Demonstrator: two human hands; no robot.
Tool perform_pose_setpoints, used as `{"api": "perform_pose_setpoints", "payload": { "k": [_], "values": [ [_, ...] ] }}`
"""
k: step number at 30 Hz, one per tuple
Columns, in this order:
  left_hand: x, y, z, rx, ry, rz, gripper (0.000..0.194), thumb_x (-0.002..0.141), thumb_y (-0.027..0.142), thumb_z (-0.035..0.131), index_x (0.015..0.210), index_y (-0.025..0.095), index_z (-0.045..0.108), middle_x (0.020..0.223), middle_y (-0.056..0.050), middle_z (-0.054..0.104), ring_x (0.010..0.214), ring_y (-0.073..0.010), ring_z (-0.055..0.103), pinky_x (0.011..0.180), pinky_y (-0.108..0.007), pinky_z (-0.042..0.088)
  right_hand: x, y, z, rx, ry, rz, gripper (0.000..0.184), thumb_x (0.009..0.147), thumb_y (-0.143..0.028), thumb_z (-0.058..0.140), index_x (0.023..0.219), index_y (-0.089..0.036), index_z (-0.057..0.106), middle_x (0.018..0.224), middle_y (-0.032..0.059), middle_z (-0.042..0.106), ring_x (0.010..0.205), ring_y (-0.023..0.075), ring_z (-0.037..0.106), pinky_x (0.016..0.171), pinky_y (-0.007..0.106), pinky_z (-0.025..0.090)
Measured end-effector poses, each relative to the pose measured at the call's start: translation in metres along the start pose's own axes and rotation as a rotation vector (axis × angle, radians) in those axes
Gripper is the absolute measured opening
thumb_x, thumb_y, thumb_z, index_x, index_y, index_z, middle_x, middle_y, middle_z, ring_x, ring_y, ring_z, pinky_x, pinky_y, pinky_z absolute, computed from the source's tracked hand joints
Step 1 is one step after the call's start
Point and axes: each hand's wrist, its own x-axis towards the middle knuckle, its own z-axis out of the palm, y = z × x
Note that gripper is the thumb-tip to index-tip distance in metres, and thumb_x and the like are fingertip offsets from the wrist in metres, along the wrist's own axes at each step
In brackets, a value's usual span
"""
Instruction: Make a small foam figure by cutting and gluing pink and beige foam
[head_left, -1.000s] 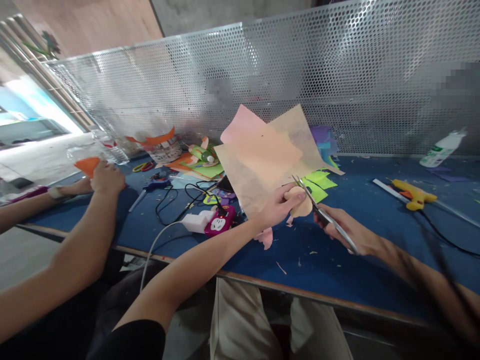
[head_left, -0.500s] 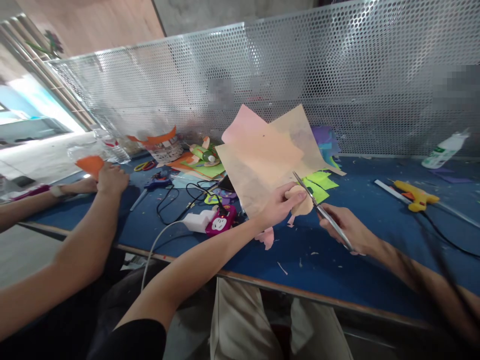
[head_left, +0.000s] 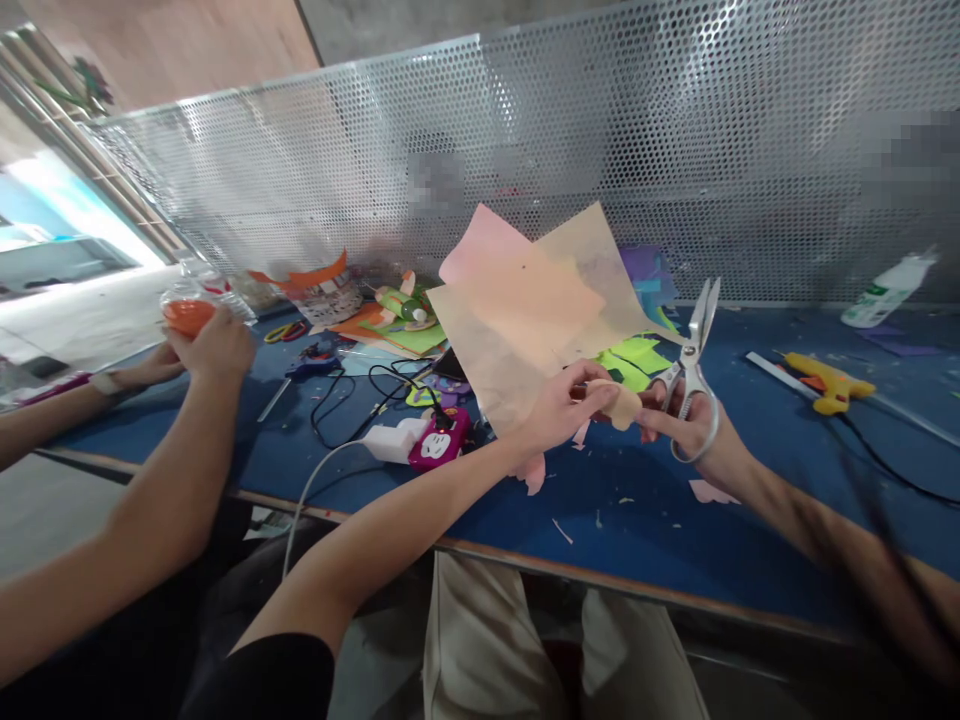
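Note:
My left hand [head_left: 566,405] pinches a small cream paper piece [head_left: 622,407] between thumb and fingers. At its other edge, the fingertips of my right hand [head_left: 690,425] touch the same piece. Silver scissors [head_left: 694,355] hang on the fingers of my right hand, blades pointing up and away and slightly apart. Behind my hands lie large cream and pink paper sheets [head_left: 517,310], with lime-green paper [head_left: 634,362] beside them. Pink paper scraps [head_left: 534,472] rest on the blue table under my left wrist.
Near my left forearm is a pink power strip [head_left: 441,440] with a white plug and cables. A yellow glue gun [head_left: 832,385] and a white bottle [head_left: 889,290] are at the right. On the left, a co-worker's hand [head_left: 221,345] holds an orange piece [head_left: 189,316]. A perforated metal screen [head_left: 360,170] stands behind.
The scissors have swung from the paper's edge to an upright position on my right hand, whose fingertips have come to the cream piece. The co-worker's orange piece has turned.

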Motion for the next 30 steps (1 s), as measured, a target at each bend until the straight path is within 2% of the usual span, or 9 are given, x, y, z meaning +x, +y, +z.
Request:
{"api": "perform_pose_setpoints", "payload": {
  "k": [3, 8, 13, 18, 21, 25, 30],
  "values": [
    [0.0, 0.002, 0.0, 0.007, -0.054, 0.017, 0.038, 0.089, 0.053, 0.07, 0.101, 0.018, 0.058, 0.097, -0.009, 0.066, 0.084, -0.0186, 0.065, 0.073, -0.032, 0.057, -0.003, -0.003, 0.001, -0.071, 0.035, -0.061, 0.042, 0.073, -0.04, 0.086, 0.091, -0.024, 0.05, 0.068, -0.0039, 0.066, 0.056, 0.0165, 0.062, 0.059, 0.033, 0.054],
    [0.002, 0.001, -0.001, 0.185, -0.073, 0.023, 0.037, 0.089, 0.052, 0.069, 0.104, 0.018, 0.073, 0.097, -0.01, 0.074, 0.084, -0.0183, 0.069, 0.074, -0.031, 0.058, -0.006, -0.011, 0.0, -0.186, 0.143, -0.113, 0.041, 0.075, -0.042, 0.084, 0.09, -0.024, 0.05, 0.086, 0.0015, 0.072, 0.06, 0.0149, 0.062, 0.058, 0.032, 0.054],
    [0.002, -0.004, -0.001, 0.236, -0.057, 0.02, 0.041, 0.092, 0.052, 0.066, 0.107, 0.016, 0.078, 0.105, -0.013, 0.077, 0.085, -0.0234, 0.07, 0.074, -0.036, 0.058, -0.008, -0.012, 0.001, -0.224, 0.142, -0.136, 0.04, 0.074, -0.042, 0.085, 0.09, -0.025, 0.053, 0.084, 0.0008, 0.069, 0.068, 0.0164, 0.062, 0.062, 0.031, 0.053],
    [0.003, -0.003, -0.001, 0.269, -0.06, 0.092, 0.039, 0.095, 0.051, 0.062, 0.106, 0.018, 0.08, 0.098, -0.011, 0.077, 0.078, -0.0205, 0.067, 0.065, -0.032, 0.054, -0.009, -0.013, 0.001, -0.197, 0.096, -0.11, 0.038, 0.076, -0.042, 0.083, 0.092, -0.024, 0.053, 0.087, 0.0025, 0.07, 0.077, 0.0197, 0.067, 0.068, 0.033, 0.055],
    [0.003, -0.001, 0.0, 0.261, -0.053, 0.118, 0.036, 0.095, 0.049, 0.062, 0.105, 0.02, 0.08, 0.099, -0.01, 0.076, 0.08, -0.0192, 0.066, 0.063, -0.029, 0.052, -0.009, -0.019, 0.003, -0.213, 0.101, -0.097, 0.036, 0.077, -0.043, 0.082, 0.09, -0.024, 0.054, 0.081, 0.0005, 0.068, 0.067, 0.0167, 0.064, 0.062, 0.031, 0.053],
    [0.004, -0.001, -0.001, 0.237, 0.008, 0.087, 0.033, 0.092, 0.05, 0.065, 0.101, 0.022, 0.08, 0.097, -0.008, 0.077, 0.079, -0.0162, 0.065, 0.062, -0.027, 0.05, -0.009, -0.028, 0.006, -0.209, 0.088, -0.027, 0.04, 0.071, -0.043, 0.085, 0.084, -0.023, 0.053, 0.069, -0.0039, 0.06, 0.054, 0.0133, 0.056, 0.049, 0.027, 0.047],
    [0.006, -0.003, -0.005, 0.266, 0.054, 0.003, 0.039, 0.092, 0.054, 0.063, 0.101, 0.02, 0.079, 0.096, -0.008, 0.077, 0.071, -0.0131, 0.061, 0.061, -0.026, 0.049, -0.007, -0.023, 0.006, -0.165, 0.083, -0.003, 0.041, 0.07, -0.044, 0.086, 0.084, -0.023, 0.054, 0.066, -0.0052, 0.058, 0.052, 0.0121, 0.055, 0.048, 0.027, 0.047]
  ]
}}
